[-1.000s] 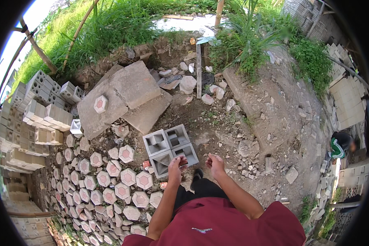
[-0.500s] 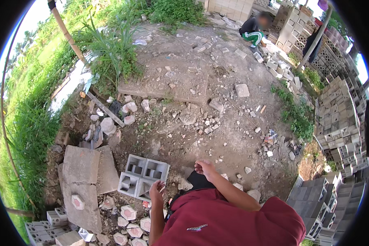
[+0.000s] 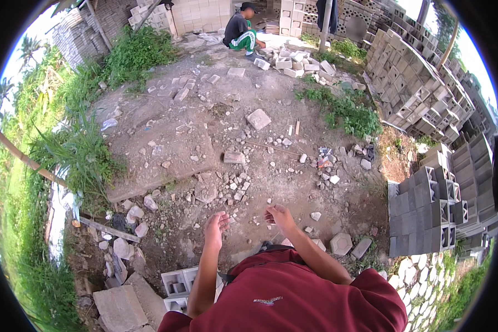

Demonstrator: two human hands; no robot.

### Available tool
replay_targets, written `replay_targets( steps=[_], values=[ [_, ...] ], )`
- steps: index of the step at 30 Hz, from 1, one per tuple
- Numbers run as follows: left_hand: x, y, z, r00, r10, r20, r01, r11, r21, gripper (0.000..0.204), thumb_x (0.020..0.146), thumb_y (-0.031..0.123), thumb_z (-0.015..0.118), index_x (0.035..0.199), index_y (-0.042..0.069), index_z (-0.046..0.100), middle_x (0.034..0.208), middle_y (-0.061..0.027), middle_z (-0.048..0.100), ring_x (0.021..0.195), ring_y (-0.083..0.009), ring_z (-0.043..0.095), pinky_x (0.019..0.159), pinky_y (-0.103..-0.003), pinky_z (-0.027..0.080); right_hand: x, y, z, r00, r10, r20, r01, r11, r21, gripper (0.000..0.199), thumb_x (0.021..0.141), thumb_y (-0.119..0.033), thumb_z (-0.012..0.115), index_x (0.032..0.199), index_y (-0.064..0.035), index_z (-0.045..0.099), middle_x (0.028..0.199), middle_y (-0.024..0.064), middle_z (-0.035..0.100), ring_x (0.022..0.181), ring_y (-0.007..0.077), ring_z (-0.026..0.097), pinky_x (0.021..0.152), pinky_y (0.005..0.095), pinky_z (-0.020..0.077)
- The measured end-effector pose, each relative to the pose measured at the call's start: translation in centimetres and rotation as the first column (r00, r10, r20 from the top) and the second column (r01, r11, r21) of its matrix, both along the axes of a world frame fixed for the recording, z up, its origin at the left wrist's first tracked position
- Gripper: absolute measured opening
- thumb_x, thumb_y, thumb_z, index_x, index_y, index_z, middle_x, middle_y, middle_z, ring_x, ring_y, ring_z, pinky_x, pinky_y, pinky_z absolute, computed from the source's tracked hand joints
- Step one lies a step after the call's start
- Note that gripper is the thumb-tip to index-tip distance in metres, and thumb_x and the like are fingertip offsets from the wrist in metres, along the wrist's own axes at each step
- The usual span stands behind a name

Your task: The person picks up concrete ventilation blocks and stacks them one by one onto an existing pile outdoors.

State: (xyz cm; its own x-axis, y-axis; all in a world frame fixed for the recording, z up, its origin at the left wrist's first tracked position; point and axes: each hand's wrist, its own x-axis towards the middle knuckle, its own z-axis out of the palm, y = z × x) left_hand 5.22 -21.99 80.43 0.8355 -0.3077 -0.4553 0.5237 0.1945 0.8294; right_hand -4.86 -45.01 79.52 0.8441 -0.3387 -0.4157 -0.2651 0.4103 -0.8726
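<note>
My left hand (image 3: 218, 226) hangs in front of my body with its fingers loosely bent and apart, holding nothing. To its right, my right hand (image 3: 279, 217) is held at about the same height, empty, fingers half curled but not closed. Both hands are over bare, stony ground and touch nothing. Grey hollow concrete blocks (image 3: 175, 284) lie near my left side, partly hidden behind my left forearm and shirt. Small broken stones (image 3: 239, 185) are scattered on the soil beyond my hands.
Stacked grey blocks (image 3: 420, 213) stand at the right, with a taller block wall (image 3: 412, 83) behind. At the far side a person (image 3: 242, 36) crouches by a pile of loose blocks (image 3: 299, 63). A concrete slab (image 3: 119, 307) lies lower left; grass (image 3: 25, 232) borders the left.
My view has swung right and upward, so the blocks beside me now sit lower in the picture. My left hand has risen away from the blocks; both hands stay empty.
</note>
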Motion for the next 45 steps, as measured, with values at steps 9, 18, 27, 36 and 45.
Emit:
replay_targets(
  steps=[9, 18, 27, 36, 45],
  values=[
    [3.1, -19.0, 0.5, 0.926, -0.378, -0.016, 0.374, 0.92, -0.12, 0.027, 0.092, 0.027, 0.048, 0.105, 0.005, 0.058, 0.094, -0.007, 0.064, 0.087, -0.0177, 0.06, 0.076, -0.034, 0.047, -0.7, -10.6, 2.2, 0.914, -0.405, -0.004, 0.405, 0.914, 0.026, 0.021, 0.091, -0.028, 0.056, 0.09, -0.0072, 0.058, 0.082, 0.0018, 0.062, 0.074, 0.0122, 0.06, 0.067, 0.0266, 0.0474],
    [7.5, -31.0, -4.0, 0.624, -0.759, -0.186, 0.766, 0.641, -0.043, 0.028, 0.092, 0.027, 0.046, 0.105, 0.005, 0.057, 0.094, -0.0067, 0.063, 0.087, -0.017, 0.06, 0.076, -0.033, 0.048, -2.4, -16.7, -3.2, 0.666, -0.731, -0.145, 0.746, 0.648, 0.156, 0.018, 0.092, -0.025, 0.055, 0.091, -0.0072, 0.057, 0.08, 0.0018, 0.06, 0.069, 0.0115, 0.059, 0.062, 0.0255, 0.0473],
    [17.9, -48.6, -2.7, 0.344, -0.934, -0.092, 0.936, 0.349, -0.038, 0.027, 0.092, 0.027, 0.046, 0.105, 0.006, 0.057, 0.095, -0.0065, 0.062, 0.088, -0.0169, 0.06, 0.076, -0.033, 0.048, 5.6, -26.6, -1.4, 0.417, -0.905, -0.086, 0.909, 0.413, 0.061, 0.021, 0.091, -0.026, 0.057, 0.09, -0.0052, 0.057, 0.079, 0.001, 0.059, 0.067, 0.0084, 0.056, 0.06, 0.0222, 0.046],
    [19.3, -63.2, -3.3, 0.119, -0.988, -0.095, 0.991, 0.124, -0.042, 0.026, 0.092, 0.027, 0.048, 0.104, 0.005, 0.057, 0.096, -0.008, 0.063, 0.086, -0.0181, 0.06, 0.076, -0.035, 0.048, 4.8, -30.9, -1.6, 0.056, -0.995, -0.086, 0.997, 0.051, 0.063, 0.02, 0.091, -0.026, 0.058, 0.092, -0.0063, 0.058, 0.082, 0.0018, 0.062, 0.068, 0.0088, 0.057, 0.06, 0.0221, 0.0457],
    [10.5, -72.1, -4.8, -0.128, -0.961, -0.247, 0.977, -0.078, -0.199, 0.028, 0.091, 0.028, 0.049, 0.107, 0.006, 0.057, 0.1, -0.008, 0.061, 0.093, -0.0214, 0.058, 0.081, -0.038, 0.047, 1.6, -40.3, -4.0, -0.077, -0.981, -0.177, 0.993, -0.091, 0.07, 0.022, 0.092, -0.028, 0.056, 0.093, -0.0067, 0.06, 0.084, 0.0032, 0.063, 0.072, 0.0109, 0.06, 0.064, 0.024, 0.0479]
  ],
)
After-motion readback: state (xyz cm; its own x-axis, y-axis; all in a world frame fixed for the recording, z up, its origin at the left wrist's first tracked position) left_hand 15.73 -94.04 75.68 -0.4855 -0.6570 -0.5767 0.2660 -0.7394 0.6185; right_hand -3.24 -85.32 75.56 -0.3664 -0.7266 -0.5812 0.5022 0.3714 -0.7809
